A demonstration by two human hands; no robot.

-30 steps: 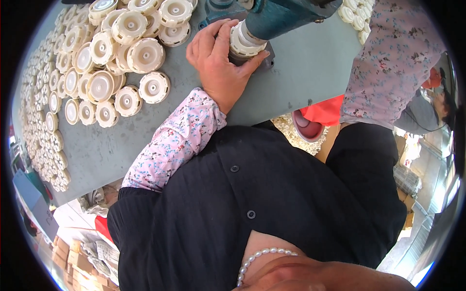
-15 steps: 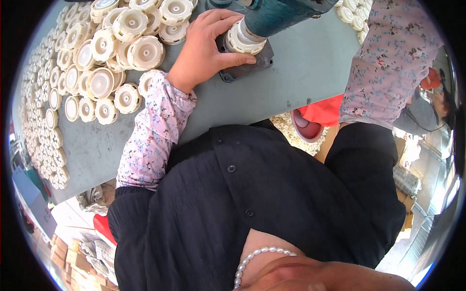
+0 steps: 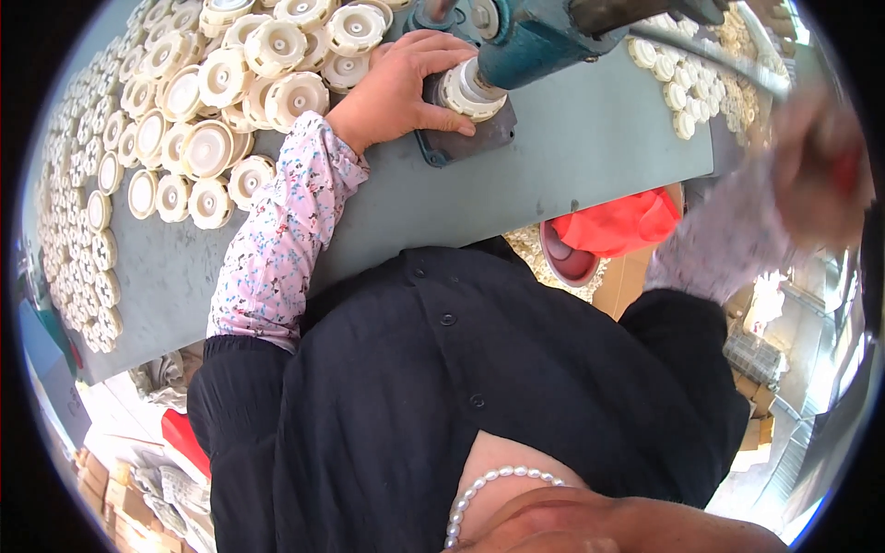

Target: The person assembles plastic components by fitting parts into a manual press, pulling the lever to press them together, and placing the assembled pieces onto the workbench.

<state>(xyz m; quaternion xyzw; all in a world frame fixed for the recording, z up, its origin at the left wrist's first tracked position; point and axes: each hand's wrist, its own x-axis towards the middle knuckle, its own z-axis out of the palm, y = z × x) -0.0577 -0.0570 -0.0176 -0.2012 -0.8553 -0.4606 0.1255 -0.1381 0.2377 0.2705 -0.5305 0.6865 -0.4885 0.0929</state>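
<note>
My left hand (image 3: 401,90) curls its fingers and thumb around a cream-white round plastic part (image 3: 470,96) with a notched rim. That part sits on a dark metal base plate (image 3: 468,140), right under the ram of a blue-green press (image 3: 544,41). A metal lever rod (image 3: 701,57) stretches from the press toward my right hand (image 3: 820,175), which is at the far right. Motion smears the right hand's fingers, so its grip on the rod cannot be made out. Many similar round parts (image 3: 207,149) lie heaped to the left of my left hand.
The grey table (image 3: 553,175) carries more small round parts (image 3: 678,92) at its right end. Below its front edge are a pinkish tub (image 3: 570,263) and red cloth or plastic (image 3: 622,221). Cardboard boxes (image 3: 138,511) stand on the floor at lower left.
My right hand has swung down and outward into view at the right, and the lever rod now shows. My left hand stays around the round part under the press.
</note>
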